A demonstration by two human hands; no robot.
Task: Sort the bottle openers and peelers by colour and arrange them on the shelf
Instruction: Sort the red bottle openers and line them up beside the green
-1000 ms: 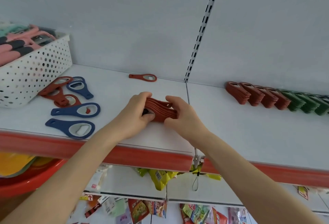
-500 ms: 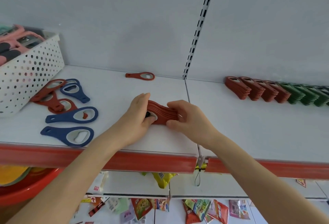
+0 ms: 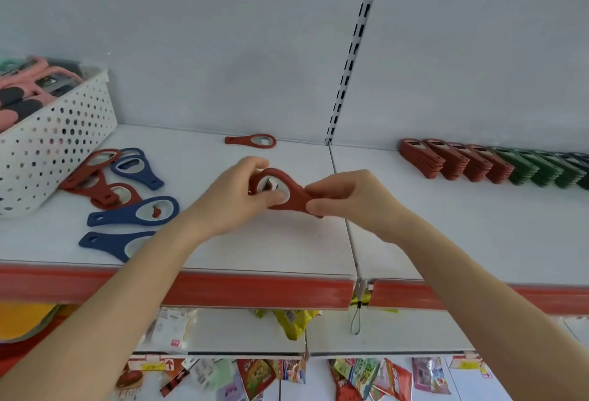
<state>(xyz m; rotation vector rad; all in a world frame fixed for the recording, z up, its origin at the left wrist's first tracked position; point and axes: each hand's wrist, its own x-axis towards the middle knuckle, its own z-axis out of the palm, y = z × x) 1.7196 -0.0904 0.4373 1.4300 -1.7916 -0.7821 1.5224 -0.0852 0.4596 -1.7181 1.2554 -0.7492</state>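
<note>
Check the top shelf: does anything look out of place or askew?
Yes. One red opener lies alone by the back wall, apart from the sorted stacks on the right. Beside the white basket, loose red and blue openers overlap in a mixed, crooked pile. Left hand and right hand grip another red stack.

The red bottle opener [image 3: 296,193] gripped in the left hand [image 3: 229,200] was finished matt, with a metal insert; the shelf [image 3: 255,251] beneath it was smooth and faintly glossy.

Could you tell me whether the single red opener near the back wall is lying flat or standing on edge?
Lying flat: the red opener shows its whole ring face-up on the shelf.
</note>
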